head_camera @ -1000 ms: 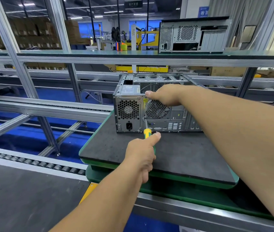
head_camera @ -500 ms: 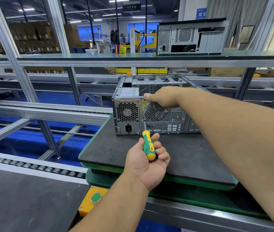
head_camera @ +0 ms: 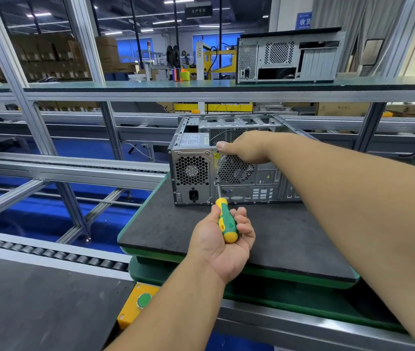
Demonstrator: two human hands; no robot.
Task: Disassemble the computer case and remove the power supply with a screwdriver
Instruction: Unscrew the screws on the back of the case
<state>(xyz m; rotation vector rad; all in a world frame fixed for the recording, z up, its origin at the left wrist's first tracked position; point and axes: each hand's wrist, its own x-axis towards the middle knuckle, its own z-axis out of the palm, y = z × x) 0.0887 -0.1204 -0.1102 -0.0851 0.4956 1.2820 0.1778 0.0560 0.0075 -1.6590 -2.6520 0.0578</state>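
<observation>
Since a second ago your left hand [head_camera: 223,239] has rolled from knuckles-up to palm-up, and since half a second ago almost nothing has shifted. You hold the screwdriver [head_camera: 226,222] in that hand, fingers curled loosely round the green and yellow handle, thumb along its left side. Its shaft runs up and away to the rear panel of the case [head_camera: 229,168], the tip at or very near the panel between the PSU [head_camera: 191,171] and the round fan grille [head_camera: 235,169]; whether it sits in a screw you cannot tell. Your right hand [head_camera: 245,148] rests on the top rear edge of the case, thumb tip showing on the rim, other fingers hidden over the edge, so their grip cannot be told. Case stands on the dark mat [head_camera: 176,231] at its far side, top side open, PSU in the left rear corner. Mat lies on a green pallet [head_camera: 290,287]. Near left, a yellow box with a green button [head_camera: 143,300]. Roller conveyor [head_camera: 49,254] runs along the left. Second case [head_camera: 287,59] sits on the far upper shelf [head_camera: 150,88].
</observation>
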